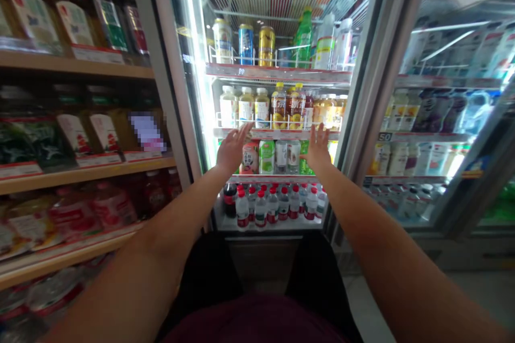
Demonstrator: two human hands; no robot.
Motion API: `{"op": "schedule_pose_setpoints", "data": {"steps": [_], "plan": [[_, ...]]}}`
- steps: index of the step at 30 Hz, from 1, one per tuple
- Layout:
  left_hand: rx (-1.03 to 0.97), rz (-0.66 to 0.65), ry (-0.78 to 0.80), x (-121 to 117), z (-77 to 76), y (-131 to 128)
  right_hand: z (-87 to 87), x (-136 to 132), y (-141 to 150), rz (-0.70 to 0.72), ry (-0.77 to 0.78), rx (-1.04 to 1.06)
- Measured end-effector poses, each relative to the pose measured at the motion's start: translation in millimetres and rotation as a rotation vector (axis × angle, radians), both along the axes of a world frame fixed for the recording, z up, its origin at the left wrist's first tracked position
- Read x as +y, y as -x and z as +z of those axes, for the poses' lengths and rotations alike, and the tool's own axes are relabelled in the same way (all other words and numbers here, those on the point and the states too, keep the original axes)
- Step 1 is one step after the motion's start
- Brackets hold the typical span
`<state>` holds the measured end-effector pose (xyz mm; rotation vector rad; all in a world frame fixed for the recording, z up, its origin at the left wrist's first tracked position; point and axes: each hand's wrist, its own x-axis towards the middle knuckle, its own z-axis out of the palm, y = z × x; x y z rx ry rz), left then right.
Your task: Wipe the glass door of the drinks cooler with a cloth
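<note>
Both my arms stretch forward into an open drinks fridge point(277, 72). My left hand point(232, 147) is open with fingers spread, just in front of the third shelf's edge, beside a pink-labelled bottle point(250, 157). My right hand point(317, 146) is open too, fingers up, in front of green-labelled bottles point(304, 151) on the same shelf. Neither hand holds anything. Above the hands stands a row of yellow-capped tea and juice bottles point(281, 107). Below them is a row of red-capped water bottles point(277, 204) and a dark cola bottle point(229, 199).
The fridge's glass door point(438, 91) is swung open to the right, with more drinks behind it. Wooden shelves point(80, 171) with bottles and packets stand at the left. Cans point(245, 43) and a green bottle point(303, 35) fill the upper fridge shelf.
</note>
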<state>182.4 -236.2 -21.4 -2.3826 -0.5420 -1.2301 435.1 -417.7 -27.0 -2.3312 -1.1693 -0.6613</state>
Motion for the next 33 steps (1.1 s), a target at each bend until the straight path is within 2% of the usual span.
{"op": "schedule_pose_setpoints", "data": {"steps": [4,9,15,21,24,28,33], "plan": [[0.158,-0.061,-0.056,1.0,-7.6,-4.0,3.7,-3.9,6.9,0.008,-0.002,0.006],[0.131,-0.077,-0.118,4.8,9.5,-9.3,9.7,-9.7,15.9,-0.023,0.027,0.026],[0.182,-0.088,-0.134,-5.7,5.1,-21.8,10.9,-10.2,18.0,-0.029,0.036,0.032],[0.172,-0.109,-0.099,-16.3,19.4,-33.7,7.3,-7.6,11.3,-0.007,0.02,0.026],[0.167,-0.12,-0.087,-22.0,13.7,-41.3,3.0,-4.7,3.8,0.023,-0.012,0.016],[0.283,-0.145,-0.13,-25.7,0.4,-50.1,0.0,-2.7,0.4,0.048,-0.028,0.021],[0.256,-0.156,-0.149,-26.4,10.8,-58.9,4.7,-7.4,9.4,0.024,-0.015,0.021]]}}
